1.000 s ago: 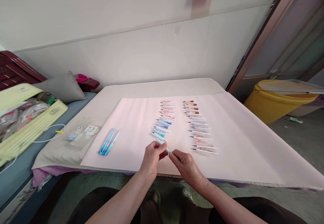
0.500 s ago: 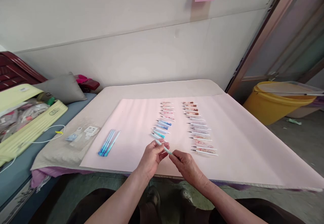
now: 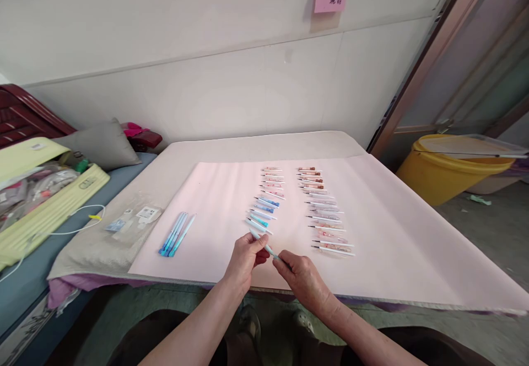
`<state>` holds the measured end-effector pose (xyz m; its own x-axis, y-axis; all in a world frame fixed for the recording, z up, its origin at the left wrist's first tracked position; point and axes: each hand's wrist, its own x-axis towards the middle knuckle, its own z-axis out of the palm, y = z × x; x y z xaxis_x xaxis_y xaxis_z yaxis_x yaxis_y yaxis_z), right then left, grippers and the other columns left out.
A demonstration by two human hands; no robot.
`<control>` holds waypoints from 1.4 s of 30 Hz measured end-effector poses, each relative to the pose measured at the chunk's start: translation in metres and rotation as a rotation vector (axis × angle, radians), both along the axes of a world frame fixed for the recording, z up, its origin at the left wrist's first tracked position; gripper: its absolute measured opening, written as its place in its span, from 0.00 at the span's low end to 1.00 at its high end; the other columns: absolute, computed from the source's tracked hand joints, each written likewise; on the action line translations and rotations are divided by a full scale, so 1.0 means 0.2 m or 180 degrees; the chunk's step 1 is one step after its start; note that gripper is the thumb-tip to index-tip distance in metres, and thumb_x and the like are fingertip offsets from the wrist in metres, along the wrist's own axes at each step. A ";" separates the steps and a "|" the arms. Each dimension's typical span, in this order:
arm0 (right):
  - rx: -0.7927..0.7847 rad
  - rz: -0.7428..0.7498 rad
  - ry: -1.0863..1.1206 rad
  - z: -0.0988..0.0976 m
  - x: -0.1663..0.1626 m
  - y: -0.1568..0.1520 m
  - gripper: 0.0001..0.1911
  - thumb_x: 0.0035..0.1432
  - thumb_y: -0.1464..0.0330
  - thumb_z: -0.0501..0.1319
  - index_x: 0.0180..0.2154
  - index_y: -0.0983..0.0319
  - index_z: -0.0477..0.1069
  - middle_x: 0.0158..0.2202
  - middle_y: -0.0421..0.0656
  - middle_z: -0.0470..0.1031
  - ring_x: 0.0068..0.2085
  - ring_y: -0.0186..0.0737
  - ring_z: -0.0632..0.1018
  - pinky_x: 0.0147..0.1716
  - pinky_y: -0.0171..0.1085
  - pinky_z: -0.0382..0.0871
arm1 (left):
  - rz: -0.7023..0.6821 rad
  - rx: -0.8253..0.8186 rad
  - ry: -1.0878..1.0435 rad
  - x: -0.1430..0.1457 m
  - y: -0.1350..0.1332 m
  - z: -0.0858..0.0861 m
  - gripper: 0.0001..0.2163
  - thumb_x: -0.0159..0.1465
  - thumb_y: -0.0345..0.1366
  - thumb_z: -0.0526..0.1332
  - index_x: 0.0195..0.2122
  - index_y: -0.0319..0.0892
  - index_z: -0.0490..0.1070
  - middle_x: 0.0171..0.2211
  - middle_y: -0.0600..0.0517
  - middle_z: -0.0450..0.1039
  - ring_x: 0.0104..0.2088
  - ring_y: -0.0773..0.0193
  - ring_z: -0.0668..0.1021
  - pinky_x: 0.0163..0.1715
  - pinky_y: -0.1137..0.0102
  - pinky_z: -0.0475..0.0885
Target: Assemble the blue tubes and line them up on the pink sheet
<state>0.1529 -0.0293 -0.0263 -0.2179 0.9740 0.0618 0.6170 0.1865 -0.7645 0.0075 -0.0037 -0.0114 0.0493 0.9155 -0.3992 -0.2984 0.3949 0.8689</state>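
A slim light-blue pen [image 3: 264,246] is held between both my hands just above the near edge of a pink sheet [image 3: 215,211]. My left hand [image 3: 244,259] pinches its upper end with closed fingers. My right hand [image 3: 298,279] pinches its lower tip. Beyond the hands lie two columns of small pens: a left row [image 3: 266,198] of pink and blue ones, and a right row [image 3: 324,211] of pink and brown ones. A bundle of blue pens [image 3: 177,233] lies apart at the sheet's left.
The sheet covers a beige padded table [image 3: 264,143] against a white wall. Small plastic packets [image 3: 132,217] sit at the left edge. A yellow-green case [image 3: 45,206], a white cable and a grey cushion [image 3: 101,143] lie further left. A yellow bin [image 3: 454,167] stands right.
Both hands have drawn slightly nearer and lower with the pen still between them. The view has tilted down a little.
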 end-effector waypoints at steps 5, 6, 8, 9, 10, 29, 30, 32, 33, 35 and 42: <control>-0.0049 -0.0116 -0.0013 0.00 0.01 0.02 0.16 0.57 0.62 0.51 0.20 0.61 0.57 0.17 0.35 0.55 0.22 0.31 0.56 0.22 0.31 0.49 | 0.0394 -0.0212 -0.0437 -0.02 0.03 -0.01 0.13 0.50 0.40 0.66 0.31 0.38 0.69 0.30 0.45 0.75 0.28 0.67 0.76 0.28 0.74 0.70; -0.0057 -0.0121 0.0023 0.00 0.02 0.02 0.16 0.57 0.62 0.51 0.20 0.61 0.57 0.17 0.35 0.55 0.22 0.31 0.56 0.22 0.31 0.49 | 0.0498 -0.0212 -0.0424 -0.03 0.04 -0.01 0.12 0.51 0.40 0.65 0.31 0.38 0.69 0.30 0.45 0.75 0.28 0.67 0.76 0.27 0.75 0.70; -0.0068 -0.0123 0.0123 0.01 0.02 0.03 0.16 0.56 0.62 0.52 0.19 0.60 0.57 0.16 0.34 0.54 0.21 0.31 0.56 0.21 0.31 0.49 | 0.0606 -0.0228 -0.0428 -0.06 0.06 -0.01 0.12 0.52 0.40 0.65 0.32 0.37 0.68 0.30 0.44 0.75 0.27 0.67 0.76 0.25 0.75 0.70; -0.0070 -0.0122 0.0186 0.01 0.02 0.03 0.17 0.56 0.61 0.52 0.19 0.60 0.56 0.16 0.34 0.54 0.21 0.30 0.56 0.21 0.31 0.49 | 0.0627 -0.0251 -0.0449 -0.07 0.07 -0.02 0.12 0.52 0.40 0.65 0.32 0.37 0.68 0.31 0.44 0.75 0.27 0.67 0.76 0.25 0.75 0.70; -0.0093 -0.0130 0.0256 0.01 0.02 0.03 0.17 0.56 0.61 0.52 0.19 0.60 0.56 0.16 0.34 0.54 0.21 0.30 0.56 0.21 0.31 0.49 | 0.0647 -0.0277 -0.0471 -0.08 0.08 -0.02 0.12 0.52 0.39 0.65 0.32 0.37 0.68 0.31 0.43 0.75 0.27 0.67 0.76 0.25 0.75 0.70; -0.1602 -0.0395 0.2511 0.12 0.12 0.10 0.04 0.41 0.71 0.54 0.26 0.62 0.62 0.14 0.33 0.56 0.17 0.27 0.51 0.15 0.31 0.38 | 0.0953 -0.0561 -0.0959 -0.09 0.09 -0.01 0.08 0.53 0.34 0.65 0.31 0.36 0.68 0.29 0.46 0.74 0.27 0.68 0.76 0.23 0.78 0.71; -0.1576 -0.0404 0.2567 0.13 0.13 0.10 0.04 0.41 0.71 0.54 0.26 0.62 0.62 0.14 0.33 0.56 0.17 0.27 0.51 0.16 0.31 0.38 | 0.0949 -0.0576 -0.0970 -0.09 0.09 -0.02 0.08 0.53 0.34 0.65 0.31 0.36 0.68 0.29 0.46 0.74 0.27 0.68 0.76 0.23 0.78 0.71; -0.1499 -0.0425 0.2657 0.13 0.14 0.10 0.04 0.41 0.70 0.54 0.26 0.62 0.63 0.14 0.33 0.56 0.17 0.27 0.52 0.15 0.31 0.38 | 0.0913 -0.0574 -0.0959 -0.08 0.08 -0.02 0.09 0.53 0.35 0.64 0.31 0.36 0.68 0.29 0.46 0.74 0.28 0.67 0.77 0.22 0.78 0.71; -0.1446 -0.0463 0.2696 0.12 0.14 0.10 0.04 0.41 0.70 0.55 0.26 0.62 0.63 0.14 0.33 0.55 0.17 0.27 0.52 0.15 0.31 0.39 | 0.0894 -0.0582 -0.0943 -0.07 0.08 -0.03 0.09 0.53 0.36 0.64 0.31 0.36 0.68 0.29 0.45 0.74 0.28 0.67 0.77 0.22 0.78 0.71; -0.1324 -0.0600 0.2737 0.12 0.14 0.10 0.04 0.42 0.70 0.55 0.26 0.62 0.62 0.15 0.34 0.57 0.17 0.27 0.53 0.15 0.31 0.39 | 0.0850 -0.0595 -0.0909 -0.05 0.06 -0.04 0.10 0.53 0.37 0.64 0.31 0.36 0.68 0.30 0.45 0.74 0.29 0.66 0.77 0.23 0.77 0.71; -0.0916 -0.0453 0.2000 0.08 0.07 0.08 0.06 0.48 0.66 0.55 0.27 0.62 0.65 0.19 0.35 0.63 0.18 0.28 0.57 0.17 0.31 0.48 | 0.0256 -0.0506 -0.0897 0.06 -0.05 -0.02 0.10 0.52 0.38 0.65 0.31 0.38 0.69 0.29 0.50 0.72 0.26 0.73 0.73 0.23 0.80 0.67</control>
<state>0.1678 -0.0129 -0.0108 -0.0948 0.9869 -0.1303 0.0459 -0.1264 -0.9909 0.0189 -0.0128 -0.0161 0.1081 0.8484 -0.5182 -0.5539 0.4843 0.6772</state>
